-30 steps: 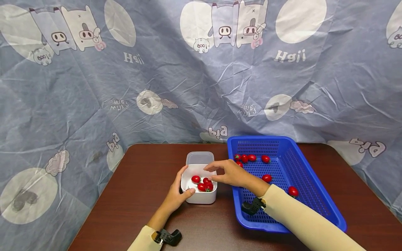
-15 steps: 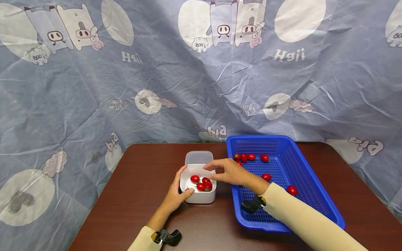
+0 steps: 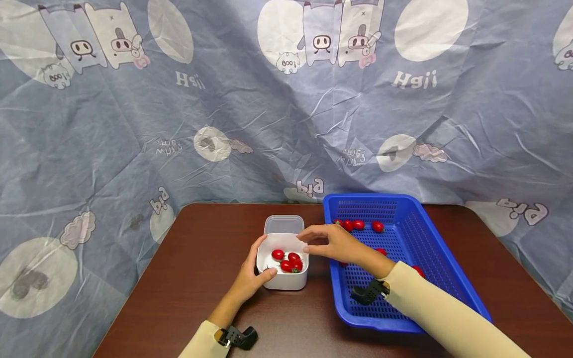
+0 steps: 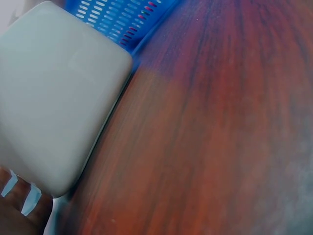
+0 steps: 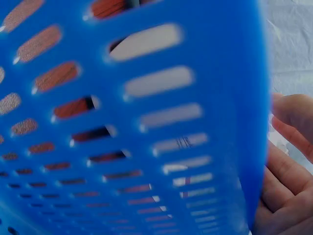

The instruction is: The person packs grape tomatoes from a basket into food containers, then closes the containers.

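Cream fabric at the near edge: two sleeves (image 3: 447,313), each ending in a black wrist unit (image 3: 239,338). Dark reddish-brown table (image 3: 179,273) beneath, with wood grain showing in the left wrist view. Right sleeve passes over a blue slotted basket (image 3: 378,324), which sits on the right side of the table; in the right wrist view its perforated wall fills most of the field.

Left hand (image 3: 251,272) grips a white container (image 3: 285,282) at its left side, thumb over the near rim, fingers along the left wall. Container is upright, opening up, just left of the basket with a strip of table between. Inside: four red tomatoes (image 3: 286,266), three clustered at the near right, one slightly apart to the left.

Right hand (image 3: 333,243): thumb and fingers spread apart, nothing held; fingertips by the container's right rim, back of the hand above the basket's left rim.

Farther along, more tomatoes (image 3: 378,226) lie in the basket, most toward its far end; some are partly covered by the right arm, so exact count not readable. Translucent lid-like piece (image 3: 284,224) directly behind the container. Backdrop: wrinkled grey-blue cloth (image 3: 268,109) printed with cartoon pigs and lettering.
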Available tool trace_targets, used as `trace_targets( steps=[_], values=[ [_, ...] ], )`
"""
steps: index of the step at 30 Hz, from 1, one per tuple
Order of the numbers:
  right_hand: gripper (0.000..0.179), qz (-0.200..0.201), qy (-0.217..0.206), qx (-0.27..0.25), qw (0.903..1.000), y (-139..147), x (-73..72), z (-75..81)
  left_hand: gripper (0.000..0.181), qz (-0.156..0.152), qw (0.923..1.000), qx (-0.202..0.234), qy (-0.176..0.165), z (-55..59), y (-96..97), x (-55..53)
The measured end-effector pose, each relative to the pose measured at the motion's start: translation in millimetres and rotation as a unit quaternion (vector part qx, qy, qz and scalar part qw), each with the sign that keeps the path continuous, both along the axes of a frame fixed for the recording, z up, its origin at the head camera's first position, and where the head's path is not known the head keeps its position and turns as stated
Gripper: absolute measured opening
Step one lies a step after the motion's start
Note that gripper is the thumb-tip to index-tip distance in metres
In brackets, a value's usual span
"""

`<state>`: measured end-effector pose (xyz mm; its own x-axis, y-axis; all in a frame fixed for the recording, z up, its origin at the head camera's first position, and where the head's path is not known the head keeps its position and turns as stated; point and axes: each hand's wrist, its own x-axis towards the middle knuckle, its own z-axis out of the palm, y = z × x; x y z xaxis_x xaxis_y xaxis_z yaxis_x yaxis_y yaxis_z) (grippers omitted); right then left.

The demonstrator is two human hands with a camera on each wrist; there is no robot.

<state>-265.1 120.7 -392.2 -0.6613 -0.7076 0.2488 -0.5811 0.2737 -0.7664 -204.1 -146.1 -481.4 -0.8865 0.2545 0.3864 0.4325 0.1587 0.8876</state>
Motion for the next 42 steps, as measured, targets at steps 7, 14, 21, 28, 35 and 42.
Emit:
trace_targets(
  steps=[7,14,21,28,35,42],
  values=[
    [0.027,-0.002,-0.004,0.001,1.0000,9.1,17.0,26.3,0.082,0.003,1.0000,-0.007,-0.004,1.1,-0.5,0.8],
    [0.029,-0.020,-0.010,0.010,0.9997,23.7,22.1,32.0,0.082,0.000,0.9999,-0.009,-0.004,1.2,0.8,0.8],
    [0.028,-0.045,0.002,0.003,0.9990,33.4,22.5,34.8,0.082,-0.003,1.0000,-0.002,-0.006,2.2,1.7,0.6],
    [0.027,-0.068,0.001,-0.009,0.9977,44.8,18.1,27.8,0.082,-0.003,1.0000,-0.004,0.000,1.2,1.5,0.5],
    [0.029,-0.075,0.003,-0.025,0.9969,60.6,-0.7,4.9,0.080,0.000,0.9999,-0.006,0.013,2.6,2.2,1.8],
    [0.031,-0.091,0.007,-0.013,0.9957,71.5,-5.6,-1.1,0.079,0.002,0.9998,-0.008,0.016,3.0,3.1,2.1]
  ],
)
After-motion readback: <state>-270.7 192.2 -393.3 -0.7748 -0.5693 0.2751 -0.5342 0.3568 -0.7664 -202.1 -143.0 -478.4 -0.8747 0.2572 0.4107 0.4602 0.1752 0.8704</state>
